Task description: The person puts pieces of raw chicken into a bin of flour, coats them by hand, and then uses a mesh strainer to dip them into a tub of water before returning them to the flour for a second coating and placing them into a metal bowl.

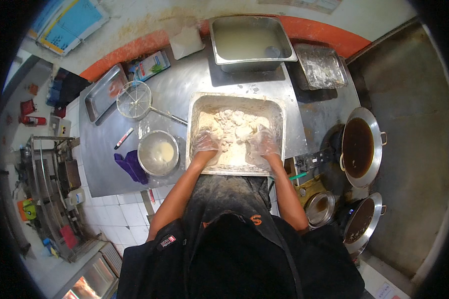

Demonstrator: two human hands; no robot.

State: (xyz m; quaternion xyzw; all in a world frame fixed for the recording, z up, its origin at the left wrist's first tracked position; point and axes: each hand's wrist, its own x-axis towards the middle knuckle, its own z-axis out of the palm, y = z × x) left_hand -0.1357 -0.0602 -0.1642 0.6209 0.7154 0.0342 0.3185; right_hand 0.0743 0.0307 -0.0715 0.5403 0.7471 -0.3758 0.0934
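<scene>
A deep rectangular metal pan [237, 171] stands before me, holding flour [234, 155] and floury, lumpy pieces [235, 121]. Both my hands are inside it in clear plastic gloves. My left hand [206, 142] lies against the flour at the pan's left side, and my right hand [263, 142] at its right side, by the coated pieces. The fingers of both are partly buried or blurred, so I cannot tell whether they grip anything. Left of the pan, a wire skimmer [134, 100] rests with its handle reaching the pan's wall. A metal bowl [158, 153] with a little pale liquid sits below the skimmer.
Behind the pan is a metal container [252, 59] of cloudy liquid. A shallow tray [105, 93], a marker [124, 138] and a purple cloth [133, 167] lie at left. At right are a flour-dusted container [321, 67] and two wide pans [358, 147] of dark liquid.
</scene>
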